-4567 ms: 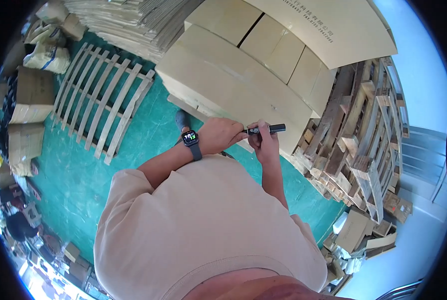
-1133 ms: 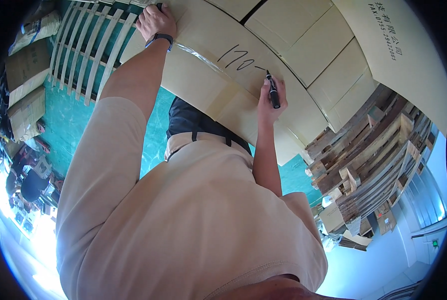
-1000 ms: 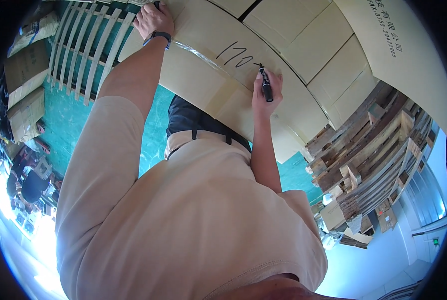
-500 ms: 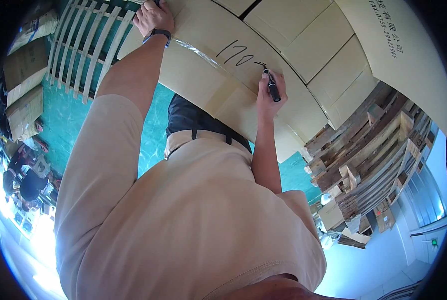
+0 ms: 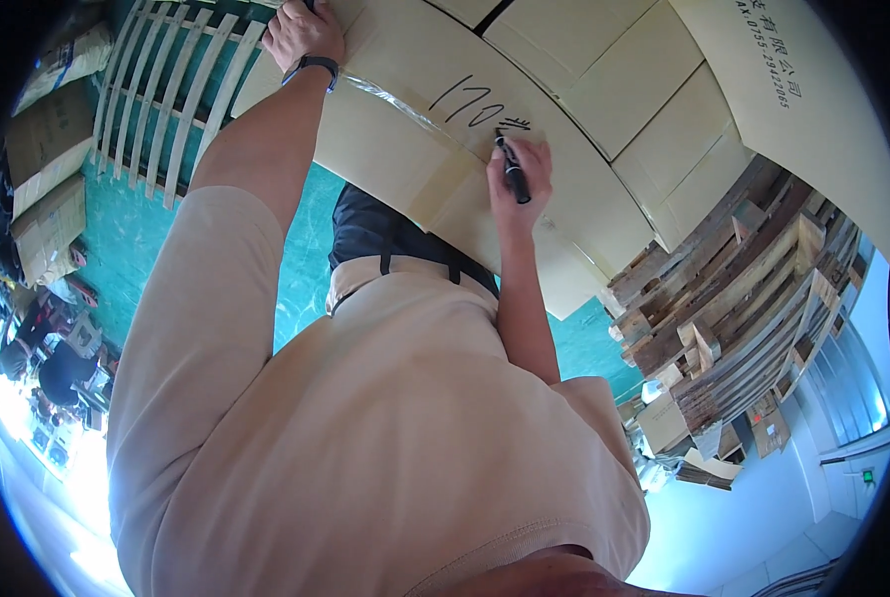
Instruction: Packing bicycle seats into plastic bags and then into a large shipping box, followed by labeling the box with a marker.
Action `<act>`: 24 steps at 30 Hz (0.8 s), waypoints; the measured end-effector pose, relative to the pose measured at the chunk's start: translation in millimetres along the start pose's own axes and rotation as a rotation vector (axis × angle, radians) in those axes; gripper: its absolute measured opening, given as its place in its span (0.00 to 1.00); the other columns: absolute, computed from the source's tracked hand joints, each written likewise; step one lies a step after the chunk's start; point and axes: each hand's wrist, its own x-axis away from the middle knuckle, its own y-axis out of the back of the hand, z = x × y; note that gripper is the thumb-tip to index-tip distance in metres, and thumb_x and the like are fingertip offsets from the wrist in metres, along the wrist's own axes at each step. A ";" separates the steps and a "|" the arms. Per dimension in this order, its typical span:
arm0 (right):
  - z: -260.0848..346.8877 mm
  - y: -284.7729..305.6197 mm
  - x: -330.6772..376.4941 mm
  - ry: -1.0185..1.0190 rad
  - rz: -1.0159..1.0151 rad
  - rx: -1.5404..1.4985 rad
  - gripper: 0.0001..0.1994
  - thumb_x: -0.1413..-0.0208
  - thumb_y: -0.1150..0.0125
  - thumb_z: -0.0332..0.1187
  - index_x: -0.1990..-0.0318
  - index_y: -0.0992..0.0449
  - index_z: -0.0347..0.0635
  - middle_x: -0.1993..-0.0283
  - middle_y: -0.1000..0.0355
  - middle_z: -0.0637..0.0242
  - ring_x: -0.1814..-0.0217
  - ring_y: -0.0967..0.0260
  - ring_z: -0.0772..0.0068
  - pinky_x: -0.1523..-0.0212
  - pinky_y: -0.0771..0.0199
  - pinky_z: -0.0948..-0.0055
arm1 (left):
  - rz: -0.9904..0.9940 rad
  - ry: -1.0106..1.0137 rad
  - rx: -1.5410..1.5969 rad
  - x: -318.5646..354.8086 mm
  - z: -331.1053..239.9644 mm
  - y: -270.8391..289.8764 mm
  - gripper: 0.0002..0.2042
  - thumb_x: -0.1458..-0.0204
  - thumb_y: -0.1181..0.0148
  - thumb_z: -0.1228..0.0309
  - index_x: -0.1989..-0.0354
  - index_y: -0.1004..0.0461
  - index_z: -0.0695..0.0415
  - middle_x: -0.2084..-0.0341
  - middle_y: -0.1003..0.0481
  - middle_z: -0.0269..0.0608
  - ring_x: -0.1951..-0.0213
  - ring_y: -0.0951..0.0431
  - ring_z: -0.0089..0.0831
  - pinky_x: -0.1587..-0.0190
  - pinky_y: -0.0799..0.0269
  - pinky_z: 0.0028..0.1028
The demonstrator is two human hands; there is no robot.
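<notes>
In my right hand (image 5: 525, 184) is a black marker pen (image 5: 514, 171), its tip on the top of a cardboard box (image 5: 390, 45). Dark handwritten strokes (image 5: 465, 99) run across the cardboard just beyond the tip. My left hand (image 5: 306, 38), with a dark band on the wrist, rests at the far left edge of the same box. Its fingers are curled, and a small dark thing shows beside them at the picture's upper edge, too cut off to name. Clear tape (image 5: 390, 97) crosses the box.
More closed cartons (image 5: 604, 80) adjoin the box on the right, with a large printed carton (image 5: 803, 60) beyond. Wooden pallets (image 5: 734, 269) are stacked at the right. A slatted pallet (image 5: 171, 95) stands at the left on the green floor (image 5: 126, 229), near other boxes (image 5: 52, 224).
My right hand and the marker have moved slightly left and nearer to me. More short strokes now show on the cardboard. My left hand has hardly moved.
</notes>
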 end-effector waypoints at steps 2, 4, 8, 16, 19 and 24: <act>5.4 -3.9 3.0 -0.014 -0.001 0.005 0.11 0.46 0.28 0.25 0.54 0.15 0.38 0.59 0.16 0.56 0.53 0.20 0.51 0.29 0.30 0.45 | -0.007 0.004 0.003 1.0 1.3 -1.7 0.23 0.30 0.52 0.47 0.49 0.23 0.56 0.50 0.18 0.49 0.39 0.24 0.49 0.32 0.38 0.50; -2.1 1.3 3.3 -0.079 -0.053 -0.006 0.11 0.46 0.28 0.25 0.54 0.15 0.38 0.59 0.16 0.57 0.53 0.19 0.51 0.28 0.30 0.45 | -0.012 0.003 -0.015 1.0 4.1 -2.9 0.23 0.29 0.52 0.47 0.48 0.23 0.56 0.49 0.18 0.49 0.38 0.24 0.49 0.31 0.38 0.50; -11.1 7.1 7.2 -0.117 -0.041 0.005 0.10 0.45 0.27 0.25 0.55 0.15 0.39 0.59 0.16 0.58 0.54 0.18 0.52 0.28 0.30 0.43 | 0.031 0.032 0.001 0.8 -2.5 4.2 0.23 0.29 0.52 0.47 0.48 0.23 0.56 0.48 0.19 0.48 0.38 0.24 0.48 0.31 0.38 0.49; -0.9 6.6 11.6 -0.005 0.013 0.027 0.11 0.43 0.28 0.26 0.53 0.16 0.38 0.59 0.17 0.58 0.56 0.20 0.55 0.34 0.25 0.50 | 0.037 0.022 -0.039 1.0 5.5 4.2 0.22 0.30 0.50 0.48 0.49 0.23 0.56 0.49 0.18 0.48 0.40 0.23 0.48 0.33 0.36 0.50; 0.0 16.6 11.8 -0.341 -0.024 -0.158 0.10 0.41 0.29 0.24 0.53 0.17 0.35 0.62 0.21 0.58 0.61 0.24 0.61 0.49 0.21 0.62 | 0.153 0.082 0.127 -2.6 -35.0 55.7 0.19 0.27 0.52 0.53 0.48 0.27 0.58 0.51 0.22 0.55 0.46 0.25 0.56 0.37 0.36 0.54; -8.2 22.3 3.1 -0.269 -0.077 -0.132 0.08 0.35 0.33 0.27 0.53 0.19 0.31 0.60 0.22 0.63 0.59 0.25 0.74 0.58 0.23 0.73 | 0.074 0.078 0.042 -0.8 0.8 19.6 0.19 0.30 0.49 0.51 0.48 0.26 0.56 0.49 0.21 0.51 0.41 0.24 0.52 0.35 0.36 0.51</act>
